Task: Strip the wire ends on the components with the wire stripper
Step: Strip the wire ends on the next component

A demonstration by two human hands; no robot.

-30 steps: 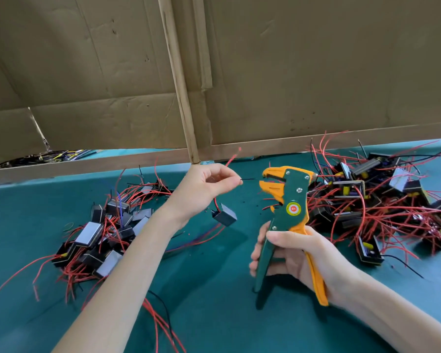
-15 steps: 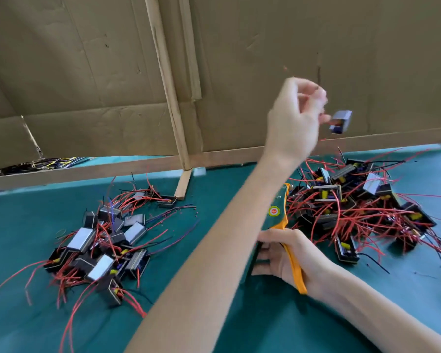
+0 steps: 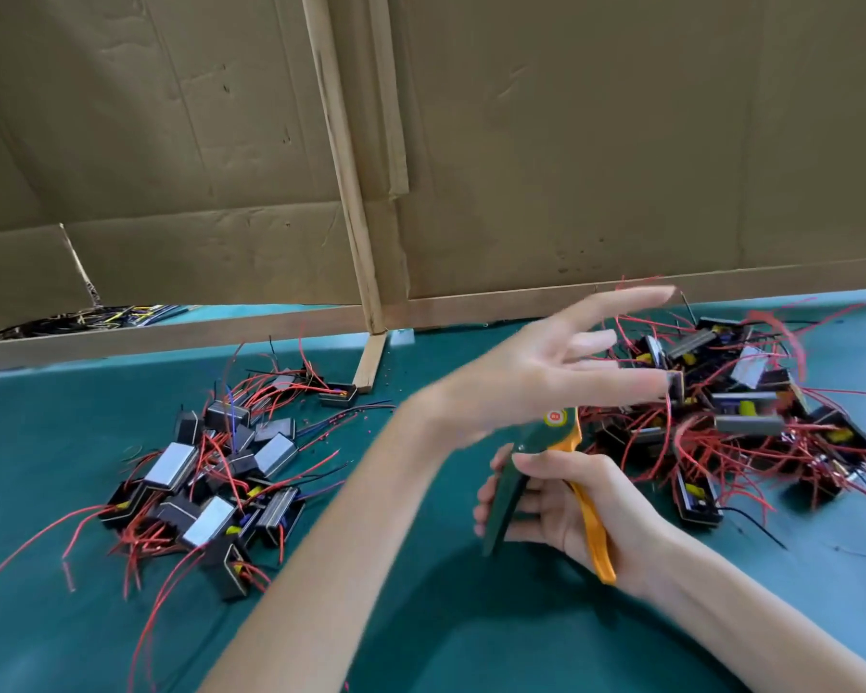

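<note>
Green-and-orange wire stripper (image 3: 508, 487) sits low, right of centre, the right hand (image 3: 571, 507) curled round its handles; above it the blurred left hand (image 3: 536, 372) spreads straight fingers (image 3: 621, 300), holding nothing; the left component pile (image 3: 221, 472) and right component pile (image 3: 751, 407) lie on teal table (image 3: 46, 442); cardboard wall (image 3: 621, 142) stands behind.

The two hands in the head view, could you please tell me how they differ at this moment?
The left hand is open with fingers spread and holds nothing; the right hand is curled round the wire stripper handles. The left hand is raised before the right-hand pile of components and looks blurred; the right hand sits lower and sharper. Both are bare.
</note>
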